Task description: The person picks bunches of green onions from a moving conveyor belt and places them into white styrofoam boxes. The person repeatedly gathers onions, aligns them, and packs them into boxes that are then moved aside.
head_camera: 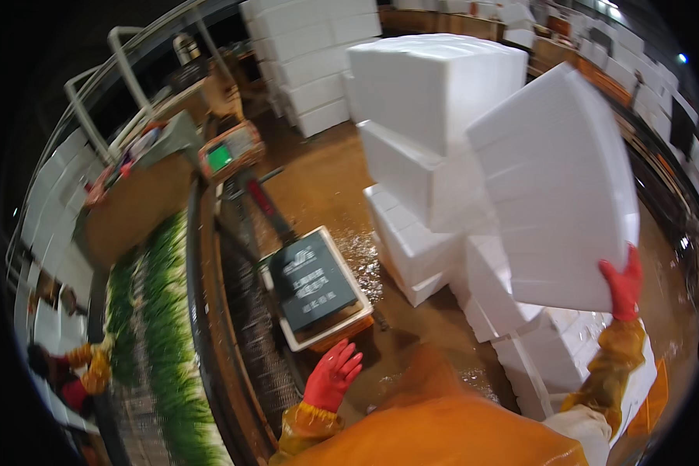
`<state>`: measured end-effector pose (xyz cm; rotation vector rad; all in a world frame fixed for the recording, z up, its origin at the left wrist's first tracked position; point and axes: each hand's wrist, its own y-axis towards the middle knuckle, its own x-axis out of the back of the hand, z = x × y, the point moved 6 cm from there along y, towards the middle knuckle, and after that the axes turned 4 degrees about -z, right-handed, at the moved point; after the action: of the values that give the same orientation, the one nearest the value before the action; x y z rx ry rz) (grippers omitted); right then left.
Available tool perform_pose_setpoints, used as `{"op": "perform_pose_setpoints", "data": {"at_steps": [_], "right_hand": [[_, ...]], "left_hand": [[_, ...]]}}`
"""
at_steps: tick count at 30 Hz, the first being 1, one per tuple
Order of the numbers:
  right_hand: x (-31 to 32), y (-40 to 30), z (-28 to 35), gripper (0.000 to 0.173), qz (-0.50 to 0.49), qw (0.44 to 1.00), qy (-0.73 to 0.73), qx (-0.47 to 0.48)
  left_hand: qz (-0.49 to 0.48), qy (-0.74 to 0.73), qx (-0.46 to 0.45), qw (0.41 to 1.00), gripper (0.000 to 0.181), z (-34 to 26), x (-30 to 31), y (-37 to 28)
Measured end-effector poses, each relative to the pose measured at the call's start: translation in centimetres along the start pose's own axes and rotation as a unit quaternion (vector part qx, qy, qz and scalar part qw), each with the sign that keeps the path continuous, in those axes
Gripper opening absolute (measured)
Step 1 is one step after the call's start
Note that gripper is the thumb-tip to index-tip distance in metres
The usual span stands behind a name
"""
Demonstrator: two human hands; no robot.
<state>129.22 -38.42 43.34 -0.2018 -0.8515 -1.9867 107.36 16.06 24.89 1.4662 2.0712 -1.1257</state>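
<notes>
In a red rubber glove, my right hand [623, 282] grips the lower right edge of a large white foam box [553, 192], which is raised and tilted above other foam boxes. My left hand [333, 376], gloved the same way, has its fingers apart and holds nothing. It is just below a platform scale [317, 279] with a dark plate bearing writing, set in a white frame. The scale's display [220, 156] glows green at the top of its post. Beside the raised box stands a stack of white foam boxes [408, 169].
To the left, a conveyor [201, 326] carries rows of green leafy stalks [175, 349]. A co-worker [73, 378] in yellow sleeves is at its far side. Taller foam stacks [309, 64] stand behind on the wet brown floor [320, 175]. An orange crate [652, 402] is at lower right.
</notes>
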Motion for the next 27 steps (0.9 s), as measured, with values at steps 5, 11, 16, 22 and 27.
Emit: {"op": "perform_pose_setpoints", "data": {"at_steps": [5, 11, 16, 22, 27], "right_hand": [[0.9, -6.0, 13.1, 0.059, -0.044, 0.992, 0.027, 0.117], [-9.4, -12.7, 28.0, 0.056, 0.114, 0.936, 0.078, 0.325], [-18.6, -18.6, 32.3, 0.061, 0.199, 0.87, 0.048, 0.449], [-30.3, -25.2, 28.9, 0.044, 0.303, 0.789, 0.139, 0.516], [-44.5, -29.7, 19.7, 0.036, 0.477, 0.714, -0.031, 0.511]], "left_hand": [[0.06, -0.086, 0.02, 0.994, 0.045, -1.1, 4.3, -1.2], [-0.084, 0.11, -0.148, 0.979, 0.037, -9.8, 14.1, -6.1], [-0.415, 0.622, -0.377, 0.546, 0.06, -20.4, 23.5, -11.6], [-0.488, 0.68, -0.218, 0.502, 0.082, -18.9, 29.4, -13.4], [-0.584, 0.667, -0.12, 0.447, 0.084, -18.1, 33.2, -13.5]]}}
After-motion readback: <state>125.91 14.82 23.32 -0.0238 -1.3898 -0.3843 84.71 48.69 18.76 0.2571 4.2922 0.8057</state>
